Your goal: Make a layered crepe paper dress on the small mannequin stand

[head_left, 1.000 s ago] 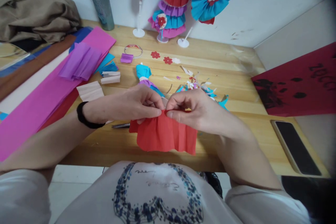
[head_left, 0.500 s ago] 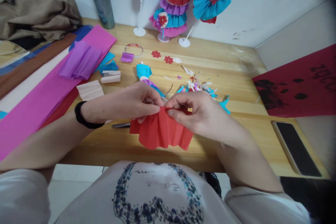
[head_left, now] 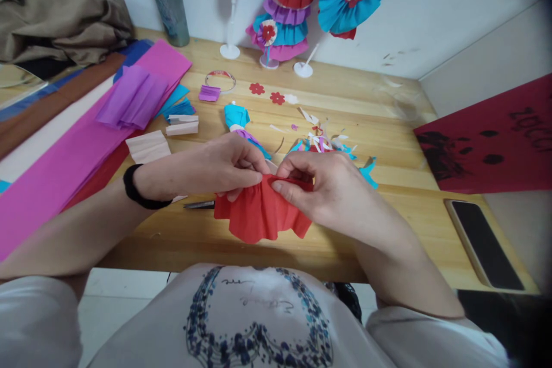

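A red crepe paper strip (head_left: 263, 215) hangs in gathered folds between my two hands, above the near part of the table. My left hand (head_left: 228, 167) pinches its top edge left of the middle. With thumb and fingers my right hand (head_left: 319, 181) grips the same edge a little further right. Just beyond my hands lies a small doll-like form (head_left: 237, 118) wrapped in blue, white and purple paper, its lower part hidden by my left hand. Scissors (head_left: 200, 205) show only their blade tips, left of the red paper.
Paper scraps (head_left: 319, 141) lie beyond my right hand. Folded crepe sheets (head_left: 86, 149) cover the left side, near pale paper pieces (head_left: 149, 148). A tape roll (head_left: 221, 75) and red paper flowers (head_left: 277, 98) lie farther back. Finished paper decorations (head_left: 287, 31) stand by the wall. A phone (head_left: 485, 244) rests at right.
My right hand's pinch has shifted slightly along the top edge of the red paper. The lower right edge of the paper has drawn inward and up a little. My left hand stays nearly still.
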The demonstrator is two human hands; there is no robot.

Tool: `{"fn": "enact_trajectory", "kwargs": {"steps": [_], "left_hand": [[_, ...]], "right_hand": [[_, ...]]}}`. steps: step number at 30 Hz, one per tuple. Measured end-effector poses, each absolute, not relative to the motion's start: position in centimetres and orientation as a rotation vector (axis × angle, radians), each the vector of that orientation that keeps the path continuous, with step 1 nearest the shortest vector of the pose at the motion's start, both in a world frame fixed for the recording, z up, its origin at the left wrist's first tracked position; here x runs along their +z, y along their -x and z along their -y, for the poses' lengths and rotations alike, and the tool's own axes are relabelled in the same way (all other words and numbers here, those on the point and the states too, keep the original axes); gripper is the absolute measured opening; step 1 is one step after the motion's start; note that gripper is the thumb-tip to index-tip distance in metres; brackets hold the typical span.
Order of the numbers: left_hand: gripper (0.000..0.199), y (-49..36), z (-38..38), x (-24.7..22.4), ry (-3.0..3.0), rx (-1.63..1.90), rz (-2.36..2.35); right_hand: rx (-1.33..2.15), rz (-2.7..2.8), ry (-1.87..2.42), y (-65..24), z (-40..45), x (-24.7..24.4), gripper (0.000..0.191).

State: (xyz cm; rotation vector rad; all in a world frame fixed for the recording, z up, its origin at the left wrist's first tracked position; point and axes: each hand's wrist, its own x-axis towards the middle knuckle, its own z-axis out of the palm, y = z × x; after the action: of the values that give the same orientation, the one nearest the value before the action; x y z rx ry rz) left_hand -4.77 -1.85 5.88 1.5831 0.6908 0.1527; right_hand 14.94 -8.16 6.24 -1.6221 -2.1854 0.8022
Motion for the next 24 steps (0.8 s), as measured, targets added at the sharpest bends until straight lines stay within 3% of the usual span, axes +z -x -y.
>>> {"fn": "enact_trajectory", "kwargs": {"steps": [14,24], "left_hand": [[0.019,4.71,1.86,5.88,-1.627,0.131,-0.747],[0.024,4.55,2.06,6.15,-1.615,0.107,-0.784]], "right_hand": [[0.971,2.143,1.567,-14.99,8.08,6.2,0.013],[0.803,2.232,1.628,-14.84,8.22,6.33,0.012]]}}
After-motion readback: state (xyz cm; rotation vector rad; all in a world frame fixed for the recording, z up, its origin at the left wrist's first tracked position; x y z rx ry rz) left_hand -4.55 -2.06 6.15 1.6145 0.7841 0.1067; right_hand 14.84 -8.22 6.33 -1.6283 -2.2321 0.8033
